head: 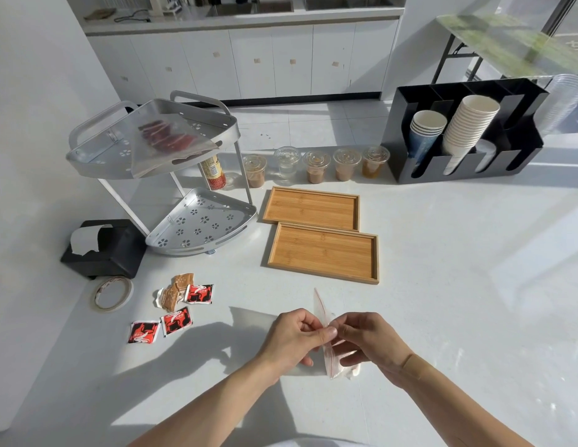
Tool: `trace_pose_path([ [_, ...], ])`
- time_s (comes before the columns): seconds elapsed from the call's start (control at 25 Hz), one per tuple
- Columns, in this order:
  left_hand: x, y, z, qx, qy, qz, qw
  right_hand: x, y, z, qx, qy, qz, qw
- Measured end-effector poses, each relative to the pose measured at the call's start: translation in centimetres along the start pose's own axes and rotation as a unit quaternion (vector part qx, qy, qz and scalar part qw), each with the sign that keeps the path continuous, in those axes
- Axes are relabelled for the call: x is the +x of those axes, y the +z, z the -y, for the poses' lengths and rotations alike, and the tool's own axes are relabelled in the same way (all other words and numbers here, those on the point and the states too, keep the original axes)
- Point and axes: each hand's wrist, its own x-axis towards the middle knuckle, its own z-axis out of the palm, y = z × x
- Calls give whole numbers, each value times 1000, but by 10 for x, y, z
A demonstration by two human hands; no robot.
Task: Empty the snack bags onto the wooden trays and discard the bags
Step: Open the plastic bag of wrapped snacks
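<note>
— Where was the bag (pixel 326 321)?
— Just above the worktop (pixel 458 253), near the front edge, pinched at its red-striped mouth by the left hand (pixel 297 338) and right hand (pixel 368 345).
— And the trays?
— Both bare, the near tray (pixel 323 253) touching the far tray (pixel 310 208), with snack packets (pixel 174 308) lying to the left.
</note>
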Motion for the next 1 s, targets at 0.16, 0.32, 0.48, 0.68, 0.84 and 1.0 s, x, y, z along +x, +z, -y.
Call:
trace_pose_path([
  [0.16,3,-3,-3,-10,-2,32,999,1,6,4,-15,-15,-10,1000],
  [0.32,4,-1,-5,13,11,30,999,2,7,8,10,3,-31,999],
  [0.48,3,2,-6,3,6,18,1000,3,3,7,27,8,-28,999],
  [0.68,1,-1,-7,-8,-5,19,1000,2,-2,4,18,-2,-10,1000],
  [0.84,1,-4,-11,19,-13,32,999,1,-1,5,-44,-29,-12,999],
  [1.0,2,-6,-17,184,57,43,980,2,-1,7,-159,-47,-32,986],
])
